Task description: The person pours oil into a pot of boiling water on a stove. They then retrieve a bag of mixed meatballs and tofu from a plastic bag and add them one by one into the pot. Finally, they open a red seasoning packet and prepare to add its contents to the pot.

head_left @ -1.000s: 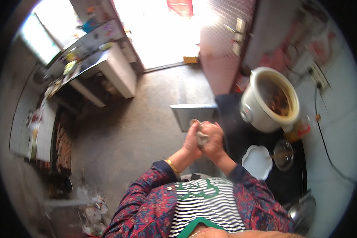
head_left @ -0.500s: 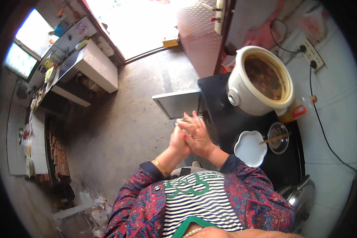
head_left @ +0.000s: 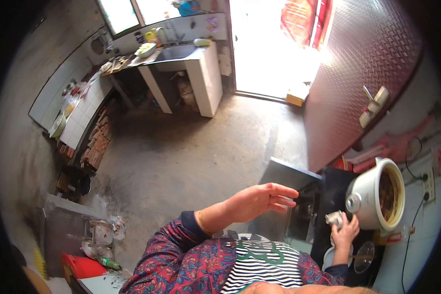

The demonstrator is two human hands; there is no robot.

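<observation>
My left hand (head_left: 265, 202) hangs in the air in front of my body, fingers stretched out and holding nothing. A crumpled whitish wad (head_left: 334, 218), paper or cloth, is gripped in the fingers of my right hand (head_left: 345, 232) above the black cabinet top (head_left: 332, 188). Just beyond that hand stands a white electric cooker (head_left: 366, 197) with brown food inside. Partly covered by my right forearm is a white scalloped dish (head_left: 328, 256). Beside the dish lies a round shiny bowl (head_left: 364, 257).
The cabinet's metal door (head_left: 295, 169) stands open near my left hand. A red door (head_left: 362, 78) opens at the right of the bright doorway. At the far left are a sink (head_left: 176, 52) and tiled counters. A red bucket (head_left: 81, 265) sits at the lower left.
My hands, pressed together before, have parted. The right one has moved right over the cabinet with the whitish wad; the left one is now empty. The view has turned left.
</observation>
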